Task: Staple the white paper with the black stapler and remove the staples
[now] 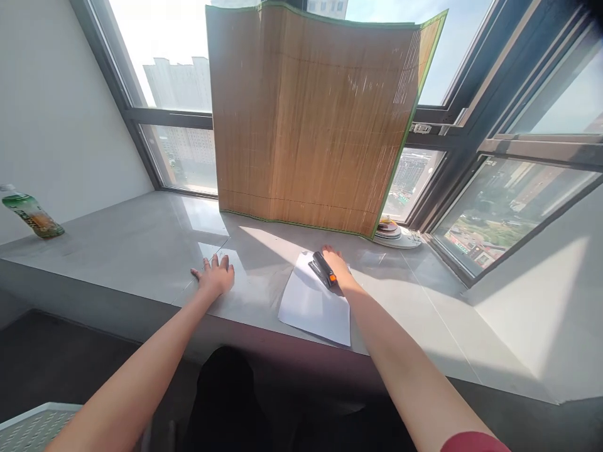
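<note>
One black-and-orange stapler (323, 269), on the far end of a paper sheet (313, 304) on the sill (141, 245). The right hand (338, 262) touches its right side; grip cannot be told. The left hand (215, 275) lies flat on the sill, fingers apart, left of the sheet.

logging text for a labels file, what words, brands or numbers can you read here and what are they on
Nothing here can be read as text.
Label on the bottle: green and orange print, too blurred to read.
Top of the stapler: no legible marking.
The sheet of paper: blank on the side shown.
</note>
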The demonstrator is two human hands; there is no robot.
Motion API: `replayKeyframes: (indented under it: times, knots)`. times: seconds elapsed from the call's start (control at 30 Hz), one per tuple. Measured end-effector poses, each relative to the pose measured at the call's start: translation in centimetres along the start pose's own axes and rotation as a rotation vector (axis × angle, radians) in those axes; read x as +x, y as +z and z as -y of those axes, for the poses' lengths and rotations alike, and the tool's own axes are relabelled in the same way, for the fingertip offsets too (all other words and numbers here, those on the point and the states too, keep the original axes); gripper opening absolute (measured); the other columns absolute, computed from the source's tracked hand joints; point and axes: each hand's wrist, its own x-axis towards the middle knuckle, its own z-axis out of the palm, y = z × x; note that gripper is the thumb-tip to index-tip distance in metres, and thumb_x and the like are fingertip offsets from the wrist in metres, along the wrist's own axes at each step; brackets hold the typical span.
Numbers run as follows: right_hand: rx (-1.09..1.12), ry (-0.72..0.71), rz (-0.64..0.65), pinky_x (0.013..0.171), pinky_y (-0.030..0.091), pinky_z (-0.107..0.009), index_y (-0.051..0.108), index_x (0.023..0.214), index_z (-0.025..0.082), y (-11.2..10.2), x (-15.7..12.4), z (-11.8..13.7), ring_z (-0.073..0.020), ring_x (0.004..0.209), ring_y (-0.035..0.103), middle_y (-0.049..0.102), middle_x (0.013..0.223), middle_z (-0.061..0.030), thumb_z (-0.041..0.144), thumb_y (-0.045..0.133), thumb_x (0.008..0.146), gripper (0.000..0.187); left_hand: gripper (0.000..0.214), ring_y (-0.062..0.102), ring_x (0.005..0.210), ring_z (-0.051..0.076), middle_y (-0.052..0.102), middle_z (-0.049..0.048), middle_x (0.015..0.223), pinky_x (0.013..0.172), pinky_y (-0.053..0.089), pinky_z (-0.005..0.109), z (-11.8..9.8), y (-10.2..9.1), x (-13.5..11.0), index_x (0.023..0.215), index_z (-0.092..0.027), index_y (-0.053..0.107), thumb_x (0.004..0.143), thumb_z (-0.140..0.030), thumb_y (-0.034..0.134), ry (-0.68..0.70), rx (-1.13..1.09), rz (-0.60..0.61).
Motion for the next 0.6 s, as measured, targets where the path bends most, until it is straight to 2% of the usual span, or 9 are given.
replayKeyframes:
  times: [0.07,0.1,0.3,0.47,0.53,0.6]
  knots:
    - [0.023,-0.018,0.063,0.13,0.023,-0.052,0.051,0.149,0.016,1.4,2.1,3.0,-0.0298,0.154,0.044,0.049,0.162,-0.0212,0.029,0.037,0.109,0.045,0.06,0.022,0.16,0.049,0.034,0.0201,0.172,0.116,0.018,0.085,0.4,0.4,0.2,0.161,-0.024,0.046,0.106,-0.042,0.031,0.007,0.014,-0.024]
    - [0.044,-0.036,0.097,0.131,0.021,-0.054,0.049,0.151,0.015,2.0,3.1,4.5,-0.0292,0.157,0.039,0.046,0.165,-0.0207,0.028,0.03,0.111,0.047,0.059,0.023,0.159,0.05,0.035,0.0209,0.172,0.116,0.018,0.085,0.3,0.5,0.3,0.159,-0.024,0.047,0.105,-0.042,0.03,0.014,0.016,-0.033]
    - [0.127,-0.121,0.197,0.131,0.016,-0.059,0.036,0.163,0.018,4.9,7.6,12.0,-0.0282,0.165,0.019,0.029,0.176,-0.0146,0.032,0.024,0.112,0.054,0.057,0.025,0.157,0.05,0.036,0.0213,0.17,0.115,0.018,0.086,-0.3,0.8,0.1,0.155,-0.023,0.05,0.105,-0.042,0.03,0.022,0.036,-0.043]
    - [0.158,-0.138,0.227,0.132,0.009,-0.057,0.039,0.161,0.019,5.9,8.7,14.8,-0.0272,0.166,0.014,0.029,0.177,-0.0111,0.03,0.028,0.111,0.053,0.055,0.027,0.157,0.049,0.039,0.0216,0.169,0.115,0.021,0.084,-0.5,0.2,-0.3,0.154,-0.024,0.051,0.104,-0.041,0.035,0.012,0.053,-0.045]
    - [0.156,-0.121,0.204,0.132,0.012,-0.054,0.039,0.162,0.02,5.7,8.5,15.1,-0.0267,0.165,0.017,0.027,0.177,-0.0106,0.031,0.033,0.11,0.053,0.055,0.027,0.157,0.049,0.039,0.0213,0.169,0.116,0.022,0.083,-0.6,0.1,-0.4,0.154,-0.023,0.051,0.105,-0.041,0.034,0.015,0.051,-0.049]
    - [0.144,-0.094,0.105,0.129,0.021,-0.049,0.044,0.157,0.018,5.2,7.8,15.3,-0.0268,0.16,0.027,0.034,0.174,-0.0132,0.028,0.037,0.108,0.05,0.055,0.027,0.157,0.049,0.039,0.021,0.169,0.116,0.022,0.082,-0.6,0.1,-0.5,0.154,-0.023,0.051,0.105,-0.041,0.033,0.015,0.046,-0.052]
